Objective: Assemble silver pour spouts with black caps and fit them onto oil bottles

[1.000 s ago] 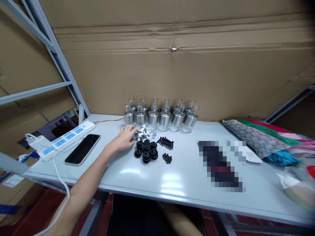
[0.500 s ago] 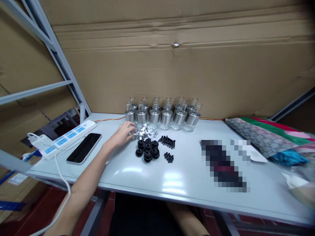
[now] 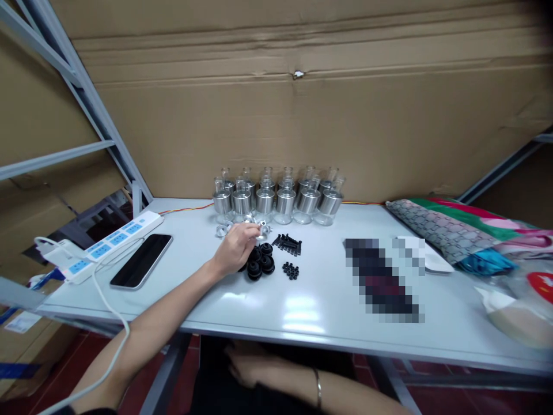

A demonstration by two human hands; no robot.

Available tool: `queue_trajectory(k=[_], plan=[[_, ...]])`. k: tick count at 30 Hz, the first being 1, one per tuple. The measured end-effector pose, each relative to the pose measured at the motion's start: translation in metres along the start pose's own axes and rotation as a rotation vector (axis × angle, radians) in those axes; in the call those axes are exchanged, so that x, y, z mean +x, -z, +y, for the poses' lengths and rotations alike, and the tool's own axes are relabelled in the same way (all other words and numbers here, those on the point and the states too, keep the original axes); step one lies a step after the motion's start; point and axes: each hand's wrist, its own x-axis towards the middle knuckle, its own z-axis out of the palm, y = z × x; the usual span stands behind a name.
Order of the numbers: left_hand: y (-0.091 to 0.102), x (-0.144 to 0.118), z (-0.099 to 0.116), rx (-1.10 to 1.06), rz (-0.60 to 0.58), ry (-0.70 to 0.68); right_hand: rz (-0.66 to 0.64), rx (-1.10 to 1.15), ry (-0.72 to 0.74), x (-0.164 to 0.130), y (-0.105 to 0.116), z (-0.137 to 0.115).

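My left hand [image 3: 237,246] is over the small silver-white parts [image 3: 223,230] on the table. Its fingers are bent and pressed together at the right side of that pile, and whatever lies between them is hidden. Several black knob-like pieces [image 3: 254,268] sit just under and right of the hand, partly covered by it. My right hand [image 3: 247,364] is low over my lap, below the table edge; shadow and blur obscure its fingers. Black bolt-like pieces [image 3: 289,244] and small black rings [image 3: 291,270] lie to the right of the knobs.
Two rows of glass bottles with metal sleeves [image 3: 286,202] stand at the back. On the left are a phone [image 3: 141,260] and a power strip [image 3: 116,245] with a white cable. A patterned bag [image 3: 436,230] and a tape roll [image 3: 514,323] are at the right.
My left hand has moved right across the silver parts, its fingers drawing together. My right hand has come into sight above my lap. The view has shifted slightly.
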Motion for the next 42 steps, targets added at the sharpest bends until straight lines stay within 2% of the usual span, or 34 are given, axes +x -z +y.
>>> queue_trajectory(k=[2,3,4,5,6,9,10,12,13,15,18,20,26,29,32,34,36,38,40,42], plan=[[-0.001,0.0,0.005,0.031,0.031,-0.11,-0.098,-0.141,0.15,-0.009,0.005,-0.015],[-0.001,0.001,0.006,0.04,0.048,-0.14,-0.12,-0.213,0.255,-0.015,0.014,-0.024],[-0.001,0.001,0.008,0.04,0.072,-0.157,-0.095,-0.307,0.354,-0.022,0.029,-0.032],[-0.002,0.002,0.009,0.032,0.102,-0.161,-0.046,-0.311,0.455,-0.029,0.049,-0.04],[-0.003,0.003,0.009,0.023,0.137,-0.163,0.047,-0.314,0.509,-0.035,0.074,-0.046],[-0.005,0.008,0.011,0.066,0.232,-0.243,0.444,-0.463,0.536,-0.046,0.162,-0.046],[-0.005,0.01,0.011,0.103,0.258,-0.28,0.592,-0.493,0.496,-0.047,0.19,-0.04],[-0.005,0.014,0.013,0.178,0.291,-0.324,0.779,-0.542,0.37,-0.044,0.236,-0.018],[-0.005,0.016,0.013,0.212,0.304,-0.333,0.812,-0.581,0.297,-0.042,0.252,-0.005],[-0.004,0.018,0.015,0.281,0.326,-0.351,0.803,-0.642,0.292,-0.036,0.268,0.025],[-0.003,0.019,0.02,0.391,0.341,-0.387,0.776,-0.571,0.235,-0.031,0.265,0.058],[-0.004,0.017,0.024,0.442,0.346,-0.415,0.782,-0.53,0.259,-0.031,0.256,0.069],[-0.003,0.01,0.032,0.393,0.311,-0.518,0.788,-0.386,0.294,-0.036,0.237,0.07],[-0.003,0.01,0.033,0.328,0.292,-0.462,0.824,-0.249,0.335,-0.037,0.234,0.072],[-0.005,0.01,0.034,0.269,0.245,-0.37,0.852,-0.149,0.301,-0.037,0.232,0.073],[-0.006,0.01,0.033,0.209,0.201,-0.362,0.836,-0.099,0.271,-0.037,0.23,0.073],[-0.006,0.009,0.03,0.159,0.175,-0.374,0.809,-0.032,0.209,-0.037,0.229,0.073],[-0.005,0.008,0.026,0.146,0.152,-0.38,0.754,0.033,0.054,-0.036,0.227,0.076],[-0.001,0.007,0.02,0.164,0.125,-0.383,0.651,0.032,-0.135,-0.034,0.228,0.081],[0.003,0.006,0.015,0.183,0.112,-0.376,0.509,-0.047,-0.245,-0.032,0.228,0.089]])
